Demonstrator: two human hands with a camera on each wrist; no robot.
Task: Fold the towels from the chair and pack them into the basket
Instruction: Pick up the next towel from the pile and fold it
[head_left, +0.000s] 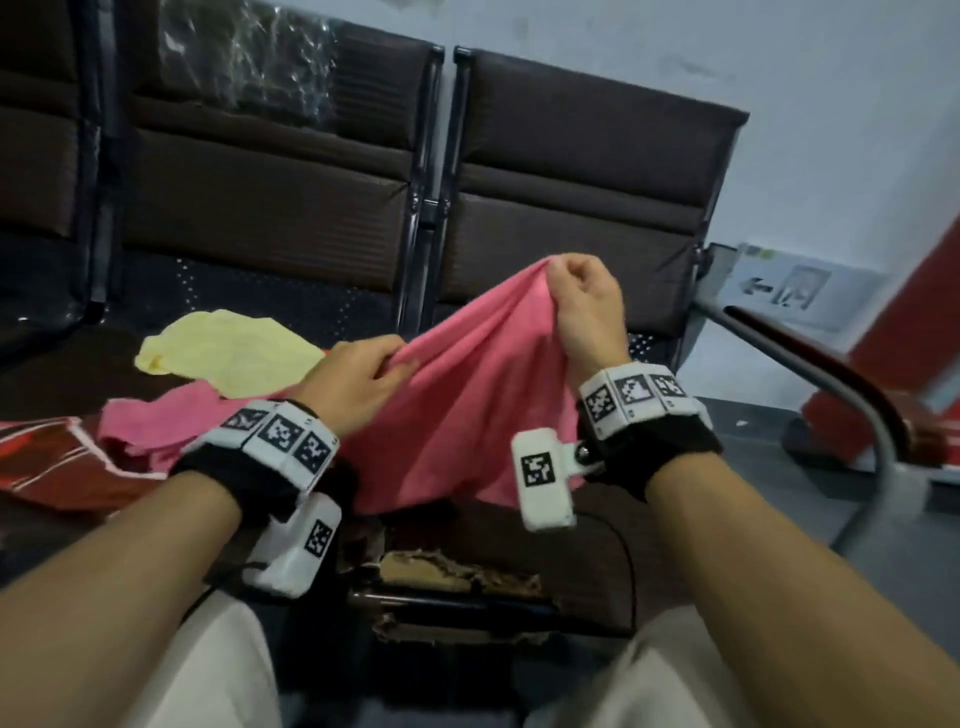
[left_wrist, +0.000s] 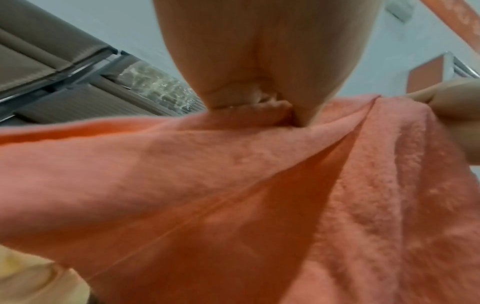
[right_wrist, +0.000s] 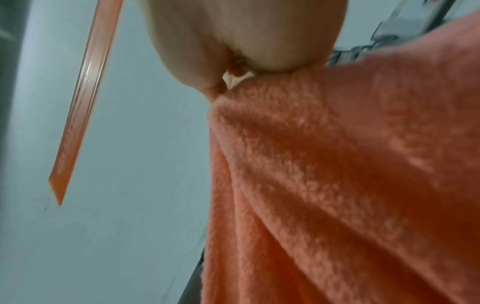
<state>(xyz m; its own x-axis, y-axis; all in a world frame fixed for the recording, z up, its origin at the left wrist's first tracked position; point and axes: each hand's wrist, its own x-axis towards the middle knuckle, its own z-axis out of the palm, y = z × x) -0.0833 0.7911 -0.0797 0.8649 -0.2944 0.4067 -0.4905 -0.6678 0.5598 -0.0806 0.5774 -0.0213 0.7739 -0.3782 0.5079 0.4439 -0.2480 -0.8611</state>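
Cloth is hanging between my two fists: I am holding the soft pink terry towel (head_left: 467, 395) up over the dark brown padded chair seat (head_left: 519, 545), my right hand (head_left: 587, 306) pinching a bunched corner high and farther out, fingers curled tight round it; my left hand (head_left: 358, 379) is gripping the edge lower and nearer me, thumb and fingers closed on a fold; so the held edge is slanting up from left to right, and the body is sagging toward my lap; I am judging the left must travel outward to level that edge; a crumpled pale yellow towel (head_left: 228, 348) is lying on the neighbouring seat; no basket is showing.
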